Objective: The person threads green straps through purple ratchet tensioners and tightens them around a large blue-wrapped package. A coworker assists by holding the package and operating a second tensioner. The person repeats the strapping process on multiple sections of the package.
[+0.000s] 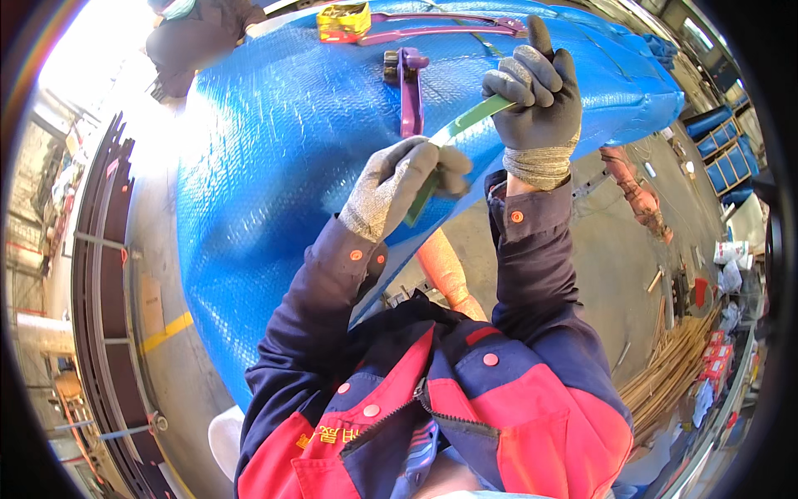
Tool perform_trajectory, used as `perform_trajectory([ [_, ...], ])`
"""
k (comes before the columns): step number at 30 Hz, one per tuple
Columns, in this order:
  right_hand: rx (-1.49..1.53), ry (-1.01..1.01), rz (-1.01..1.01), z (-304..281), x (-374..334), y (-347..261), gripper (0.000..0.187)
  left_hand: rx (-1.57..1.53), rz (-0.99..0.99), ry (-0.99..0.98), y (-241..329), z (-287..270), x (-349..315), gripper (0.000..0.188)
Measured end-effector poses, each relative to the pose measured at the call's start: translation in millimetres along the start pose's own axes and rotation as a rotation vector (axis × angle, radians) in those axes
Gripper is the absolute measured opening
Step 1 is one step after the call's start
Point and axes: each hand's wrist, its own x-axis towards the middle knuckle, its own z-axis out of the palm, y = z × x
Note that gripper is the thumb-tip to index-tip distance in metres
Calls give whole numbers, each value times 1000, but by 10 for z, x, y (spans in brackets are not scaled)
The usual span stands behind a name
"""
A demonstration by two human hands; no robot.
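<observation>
Green strap point(475, 121): btwn the two gloved hands, over the near edge of the blue-wrapped bundle point(266, 191). Stretch btwn hands runs approx. straight, slanting up from L to R; another length shows below the L fingers, angled down twd the bundle's edge.

L hand point(395, 185), grey glove: fingers closed on strap, tips a bit blurred. R hand point(536, 104), same type glove: fingers curled round strap w/ one finger pointing up, clear of it. R hand sits higher and farther out than L.

Just beyond L fingers, on the wrap: short purple tool point(411, 100) w/ dark knob at far end. Farther out, above it: open yellow/red box point(343, 23), contents too small to ID. Long pinkish-purple tool point(449, 32) lies from box across to just beside R fingertips.

Well L of L fingers: stack of long dark bars point(100, 249) on floor; co-worker point(195, 41) in dark clothes, far L, by bundle. Well R of and below R fingers: pile of thin sticks point(665, 366). Below hands, btwn forearms: orange-wrapped piece point(447, 270).
</observation>
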Motion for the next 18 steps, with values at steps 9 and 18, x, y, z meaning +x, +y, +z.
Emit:
perform_trajectory([
  [9, -822, -95, 121, 432, -525, 638, 48, 409, -644, 179, -102, 67, -183, 30],
  [18, 218, 504, -236, -743, -1282, -1245, 35, 47, 251, 498, 243, -462, -1010, 59],
])
